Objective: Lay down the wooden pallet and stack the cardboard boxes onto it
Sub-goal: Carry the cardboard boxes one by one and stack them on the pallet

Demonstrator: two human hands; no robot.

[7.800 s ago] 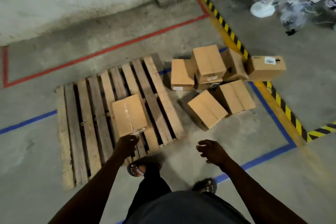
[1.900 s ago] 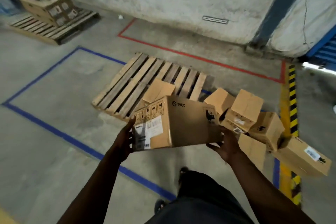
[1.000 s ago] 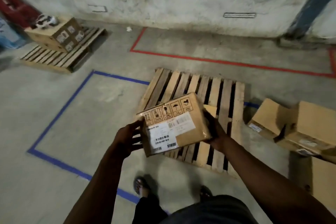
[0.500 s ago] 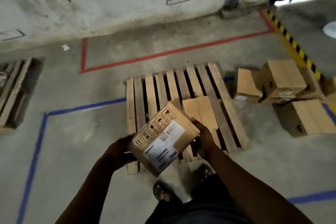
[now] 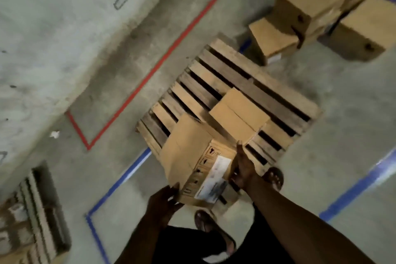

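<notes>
The whole view is smeared by motion, so fine detail is soft and the picture sits tilted. At the 8 o'clock corner a second pallet point(image 5: 40, 216) is cut off by the frame edge and too blurred to tell what sits on it. At 1 o'clock the loose cardboard boxes point(image 5: 308, 4) on the floor are partly cropped by the top and right edges, so their number cannot be told. The carried box point(image 5: 192, 154) covers the near-left corner of the wooden pallet point(image 5: 246, 79), which lies flat on the concrete floor point(image 5: 342, 124) at the centre; whether this box already rests on the slats or is just above them cannot be told. Its near end face carries a white shipping label point(image 5: 214, 178) with barcode-like marks and a column of dark handling symbols, none readable. 1 other box point(image 5: 240, 111) lies flat on the pallet's slats, just beside the carried one toward 2 o'clock. The left hand point(image 5: 162, 201) holds the carried box at its lower near corner, fingers curled under the edge and thumb against the end face. The right hand point(image 5: 244, 167) presses against the box's right side, fingers running along it; how far they wrap underneath is hidden. 2 sandalled feet point(image 5: 214, 233) show near 6 o'clock. A red floor line point(image 5: 162, 58) runs toward 12 o'clock and blue floor lines point(image 5: 120, 180) cross at 7 and 4 o'clock.
</notes>
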